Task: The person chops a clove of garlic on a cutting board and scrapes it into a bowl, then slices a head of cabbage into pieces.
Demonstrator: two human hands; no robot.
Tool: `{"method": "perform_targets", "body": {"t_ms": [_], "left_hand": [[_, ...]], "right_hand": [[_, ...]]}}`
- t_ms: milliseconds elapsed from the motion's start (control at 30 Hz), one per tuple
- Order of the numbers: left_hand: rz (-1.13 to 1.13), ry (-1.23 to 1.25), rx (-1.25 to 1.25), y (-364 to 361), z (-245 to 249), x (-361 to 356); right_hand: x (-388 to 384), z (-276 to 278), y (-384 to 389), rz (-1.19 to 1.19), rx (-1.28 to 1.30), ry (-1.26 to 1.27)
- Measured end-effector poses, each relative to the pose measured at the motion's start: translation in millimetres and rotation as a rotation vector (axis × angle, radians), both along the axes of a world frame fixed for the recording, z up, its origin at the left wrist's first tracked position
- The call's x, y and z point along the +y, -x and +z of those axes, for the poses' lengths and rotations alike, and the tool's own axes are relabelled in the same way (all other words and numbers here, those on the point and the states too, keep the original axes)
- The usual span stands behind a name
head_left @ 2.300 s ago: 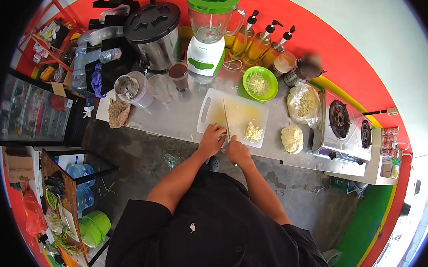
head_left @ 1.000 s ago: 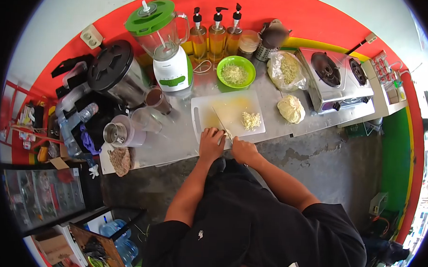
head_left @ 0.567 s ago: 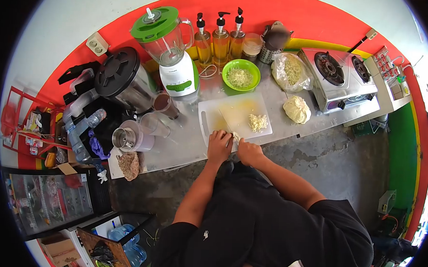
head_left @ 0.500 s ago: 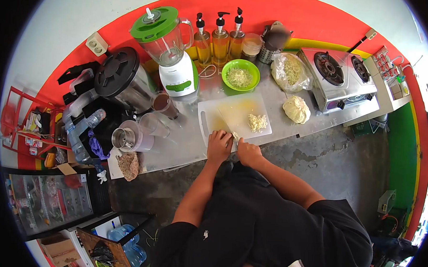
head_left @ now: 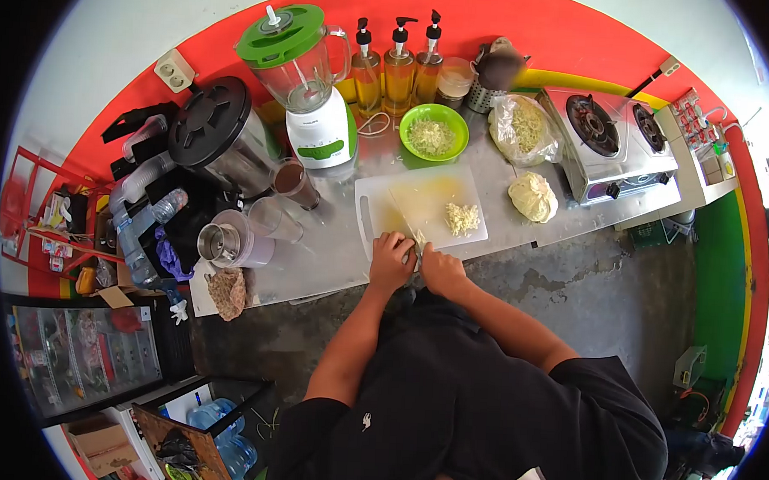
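Right hand [head_left: 441,269], 1: fingers closed round the knife's handle end. Knife [head_left: 408,220], 1: slanting over the cutting board [head_left: 376,195], tip pointing away from the person. Left hand [head_left: 392,260], 1: fingers bent, at the board's near edge, just beside the knife; cannot tell whether it grips anything. Chopped pale pile [head_left: 462,219], 1: on the board, right of the knife. Green bowl [head_left: 461,142], 1: pale shreds [head_left: 432,137] inside, just beyond the board.
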State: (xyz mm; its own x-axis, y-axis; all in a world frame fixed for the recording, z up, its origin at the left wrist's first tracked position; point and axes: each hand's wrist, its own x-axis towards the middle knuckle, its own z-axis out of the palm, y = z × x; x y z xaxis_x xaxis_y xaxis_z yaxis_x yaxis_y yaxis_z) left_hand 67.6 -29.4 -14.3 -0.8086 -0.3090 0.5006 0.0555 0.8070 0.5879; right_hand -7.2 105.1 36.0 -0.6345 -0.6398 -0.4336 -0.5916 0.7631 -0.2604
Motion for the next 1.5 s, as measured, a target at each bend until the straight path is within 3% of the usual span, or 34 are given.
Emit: {"method": "perform_targets", "body": {"t_ms": [500, 1500], "left_hand": [[0.047, -0.09, -0.056, 3.4, 3.4, -0.2], [-0.033, -0.006, -0.021, -1.4, 0.2, -0.6]], "right_hand": [[-4.9, 17.9, 11.4, 0.062, -0.04, -0.034], [7.3, 9.1, -11.9, 0.033, 0.004, 0.007]]}}
